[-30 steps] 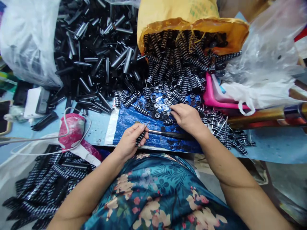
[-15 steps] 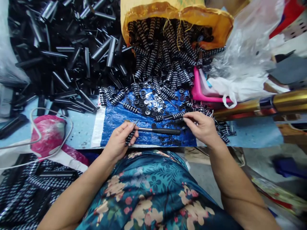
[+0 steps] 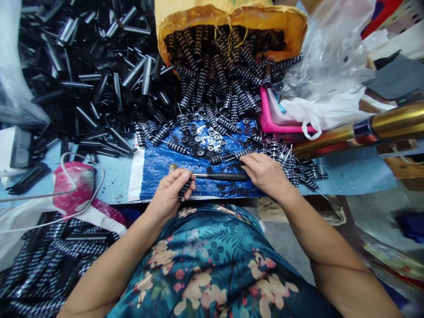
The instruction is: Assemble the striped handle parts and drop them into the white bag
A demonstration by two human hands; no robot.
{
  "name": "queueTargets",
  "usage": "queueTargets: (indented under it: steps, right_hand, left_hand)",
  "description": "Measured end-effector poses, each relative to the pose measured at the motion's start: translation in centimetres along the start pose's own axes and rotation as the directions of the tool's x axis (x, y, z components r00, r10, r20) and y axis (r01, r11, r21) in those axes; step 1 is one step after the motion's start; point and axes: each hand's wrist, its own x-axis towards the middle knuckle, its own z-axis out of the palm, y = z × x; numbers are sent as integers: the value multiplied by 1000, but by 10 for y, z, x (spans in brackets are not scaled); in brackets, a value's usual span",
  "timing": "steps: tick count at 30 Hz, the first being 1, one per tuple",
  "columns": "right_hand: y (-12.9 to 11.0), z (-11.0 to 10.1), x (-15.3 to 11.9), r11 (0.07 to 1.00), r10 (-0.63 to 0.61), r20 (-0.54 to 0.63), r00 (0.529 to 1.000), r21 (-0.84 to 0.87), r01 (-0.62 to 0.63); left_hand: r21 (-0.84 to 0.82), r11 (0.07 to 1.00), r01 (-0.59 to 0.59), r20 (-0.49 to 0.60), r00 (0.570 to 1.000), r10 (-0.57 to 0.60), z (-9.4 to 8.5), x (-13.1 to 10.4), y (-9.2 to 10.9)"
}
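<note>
My left hand is closed around a short black-and-white patterned roller with a thin metal pin sticking up. Just behind that hand lies a hammer with a black grip, its head by my fingers. My right hand reaches over the blue sheet, fingers bent down beside the hammer's grip end and a patterned roller; what its fingertips touch is hidden. Small black discs are scattered on the sheet behind the hammer.
Black glossy parts are piled at the back left. A yellow sack spills patterned rollers. To the right are a pink tray, plastic bags and a gold tube. A pink wrapped bundle with a white cable sits left.
My right hand has moved left, closer to the hammer's grip end. My left hand still holds the roller. The whole view has shifted slightly.
</note>
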Motion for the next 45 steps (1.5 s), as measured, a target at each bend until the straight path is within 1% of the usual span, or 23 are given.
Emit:
queueTargets:
  steps: [2,4,6,7,9,11,13,15,17,19,21,23,26,29,31,34,36,38,40,43,45]
  right_hand:
    - [-1,-4,2,991,22,-118,993,136,-5]
    - [-6,-6,9,959,72,-235,969,284,-3]
    - [-15,-5,24,923,83,-280,956,384,33]
    - [-21,-3,34,911,54,-274,960,408,65]
    - [-33,2,56,903,-34,-232,972,410,129]
    - [-42,8,79,927,-105,-131,986,347,145]
    - [-48,12,98,971,-109,19,994,216,102]
    - [-51,15,112,995,-82,167,982,61,73]
    - [-53,17,120,995,-62,252,966,-56,79]
    - [-57,18,122,987,-42,276,960,-136,82]
    - [-60,20,120,979,-21,265,964,-189,73]
    - [-63,22,115,978,-44,255,966,-188,94]
    - [-61,26,109,987,-124,230,965,-73,144]
    - [-51,27,106,991,-137,200,970,34,133]
    - [-43,25,104,986,-131,139,982,122,114]
    - [-36,18,98,944,-136,11,991,305,126]
    - [-36,13,93,919,-165,0,986,364,153]
    - [-41,9,89,914,-222,56,973,358,188]
    - [-50,5,86,922,-291,145,946,307,237]
    - [-65,0,85,935,-352,301,887,162,316]
    - [-72,-1,85,929,-362,365,858,65,364]
  left_hand:
    - [-9,1000,-6,-24,1000,6,-2,-1,0]
    - [-19,1000,1,-37,999,-2,-3,-1,-2]
    - [-20,1000,12,-25,1000,-12,-1,0,-3]
    - [-16,1000,15,-10,1000,-16,0,1,-4]
    - [1,1000,9,23,1000,-9,2,2,-3]
    - [13,1000,-12,37,999,11,0,2,-2]
    - [5,999,-33,17,999,33,-4,1,-2]
    - [-17,999,-40,-17,999,39,-9,-1,-2]
    - [-32,999,-36,-38,999,35,-14,-2,-2]
    - [-43,998,-34,-41,999,32,-17,-3,-2]
    - [-58,998,-28,-36,999,26,-19,-1,-2]
    - [-81,997,-5,-29,1000,3,-21,1,-2]
    - [-126,991,35,-26,999,-39,-24,5,-3]
    - [-149,988,37,-28,999,-41,-25,7,-3]
    - [-150,988,25,-28,999,-29,-26,5,-4]
    - [-148,989,16,-36,999,-22,-27,2,-4]
    - [-148,989,23,-45,999,-29,-27,1,-4]
    - [-145,989,30,-46,998,-37,-26,0,-5]
    - [-137,990,26,-35,999,-31,-24,1,-5]
    - [-116,993,12,-19,1000,-14,-21,1,-6]
    - [-109,994,12,-23,1000,-15,-21,0,-6]
